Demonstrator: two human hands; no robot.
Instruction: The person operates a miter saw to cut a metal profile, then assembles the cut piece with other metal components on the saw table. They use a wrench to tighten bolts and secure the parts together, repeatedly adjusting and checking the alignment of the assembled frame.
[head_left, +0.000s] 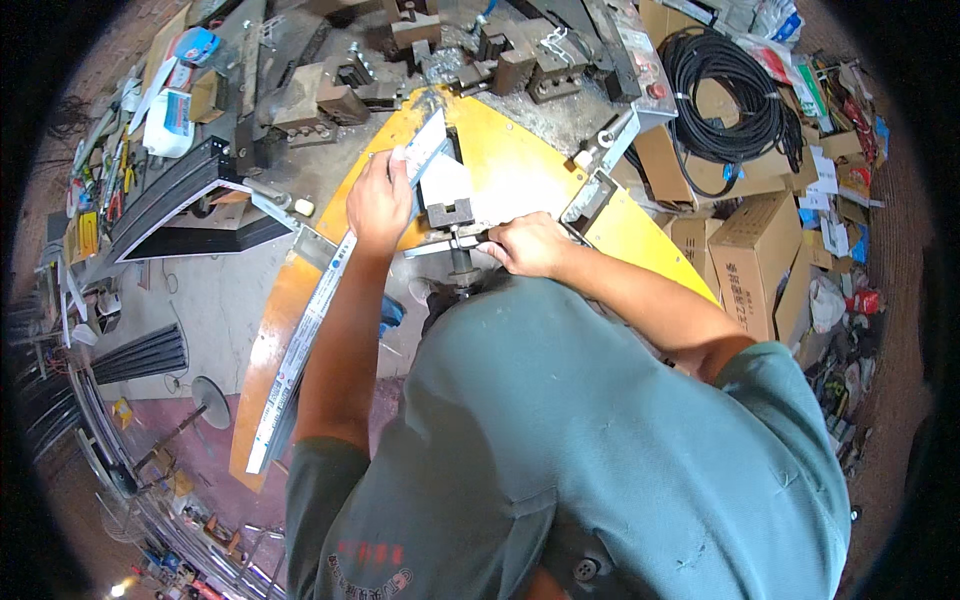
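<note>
Silver-white metal lies under the left hand (pixel 380 205), whose fingers curl over a long narrow strip (pixel 311 335) near its upper end, the thumb along the top. The strip slants across the table (pixel 515 150), from the middle down past the left forearm, its lower end over an orange panel (pixel 275 315). The right hand (pixel 525 243) is closed around the near end of a thin metal bar (pixel 430 248), which crosses a dark screw (pixel 461 262) just in front of the person's body. Just beyond the bar sits a dark notched block (pixel 450 213), apart from the left hand.

Past the hands, the yellow table top spreads out to the right, and heavy metal blocks (pixel 415 30) stand along the far side. To the left are a black angled frame (pixel 180 195) and a white bottle with a blue label (pixel 168 125); lower down, a bundle of dark bars (pixel 145 355) lies near a round disc (pixel 210 403). On the right, a coil of black cable (pixel 682 95) rests on cardboard, and a brown box (pixel 750 265) stands below it. A grey-green shirt (pixel 600 400) fills the lower middle.
</note>
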